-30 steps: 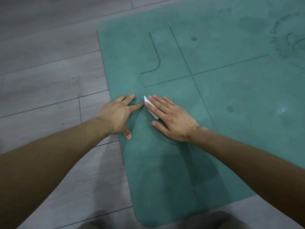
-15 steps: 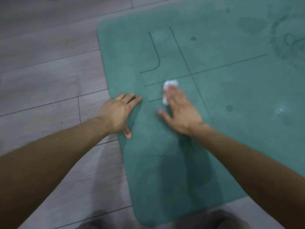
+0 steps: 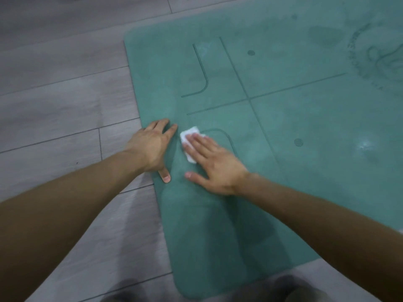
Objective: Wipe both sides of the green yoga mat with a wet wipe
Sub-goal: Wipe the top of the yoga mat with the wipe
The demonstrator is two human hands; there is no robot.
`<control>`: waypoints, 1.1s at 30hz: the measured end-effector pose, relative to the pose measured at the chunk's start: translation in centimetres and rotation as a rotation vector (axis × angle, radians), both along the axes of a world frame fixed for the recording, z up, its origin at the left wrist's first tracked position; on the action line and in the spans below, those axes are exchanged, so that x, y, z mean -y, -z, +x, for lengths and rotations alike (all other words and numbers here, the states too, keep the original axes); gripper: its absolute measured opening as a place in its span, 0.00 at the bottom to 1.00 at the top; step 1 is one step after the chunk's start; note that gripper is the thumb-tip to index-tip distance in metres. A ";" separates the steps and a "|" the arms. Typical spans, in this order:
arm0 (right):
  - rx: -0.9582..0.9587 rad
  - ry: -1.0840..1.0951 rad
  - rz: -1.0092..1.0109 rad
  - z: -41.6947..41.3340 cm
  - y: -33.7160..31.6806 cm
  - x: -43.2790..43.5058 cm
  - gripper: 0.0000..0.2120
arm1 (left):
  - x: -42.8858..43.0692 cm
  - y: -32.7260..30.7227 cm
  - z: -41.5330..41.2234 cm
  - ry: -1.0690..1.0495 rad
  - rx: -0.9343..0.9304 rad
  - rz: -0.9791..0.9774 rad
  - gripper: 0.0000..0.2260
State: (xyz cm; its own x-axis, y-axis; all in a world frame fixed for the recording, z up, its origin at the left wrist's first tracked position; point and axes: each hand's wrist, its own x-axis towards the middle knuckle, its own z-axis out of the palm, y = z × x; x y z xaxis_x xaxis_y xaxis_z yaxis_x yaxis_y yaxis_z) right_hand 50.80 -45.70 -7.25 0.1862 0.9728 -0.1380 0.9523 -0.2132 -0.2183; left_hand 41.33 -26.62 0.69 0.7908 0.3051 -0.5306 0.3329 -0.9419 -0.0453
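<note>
Two hands lie flat on the green yoga mat (image 3: pixel 283 171), which is spread printed side up on a grey plank floor (image 3: pixel 65 105). One short end of the mat, with both its rounded corners, faces the person's left. Its long axis runs from there to the right and slightly away, and the frame cuts it off, so the far end is out of sight.

The left hand (image 3: pixel 150 147) rests across that short edge. Its fingers are straight and spread on the mat, the heel of the palm is over the floor, and it holds nothing. The right hand (image 3: pixel 214 164) is also open, with the thumb out to the side on the mat. Its straight fingers press down on a folded white wet wipe (image 3: pixel 190 136), which lies just beside the left fingertips, close to the short edge.

The wipe shows only as a strip past the fingertips and along the hand's left side. Its long side seems to run near to far, but the fingers cover the rest. The right hand is slightly blurred.

A round emblem at the upper right is cut by the frame, and its lettering is too smeared to read. A dark shape at the bottom edge cannot be made out. The mat's underside is hidden.
</note>
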 end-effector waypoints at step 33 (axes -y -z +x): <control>0.072 0.020 0.037 -4.4 0.3 10.4 0.35 | 1.0 0.7 -1.6 0.121 0.086 0.022 0.50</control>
State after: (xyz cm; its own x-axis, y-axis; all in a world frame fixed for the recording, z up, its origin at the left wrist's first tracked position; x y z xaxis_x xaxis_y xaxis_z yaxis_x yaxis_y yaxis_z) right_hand 46.44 -56.12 -7.53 0.2137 0.9730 -0.0874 0.9614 -0.2254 -0.1580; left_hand 39.75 -27.59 0.01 0.8649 0.2157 -0.4532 0.2208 -0.9744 -0.0424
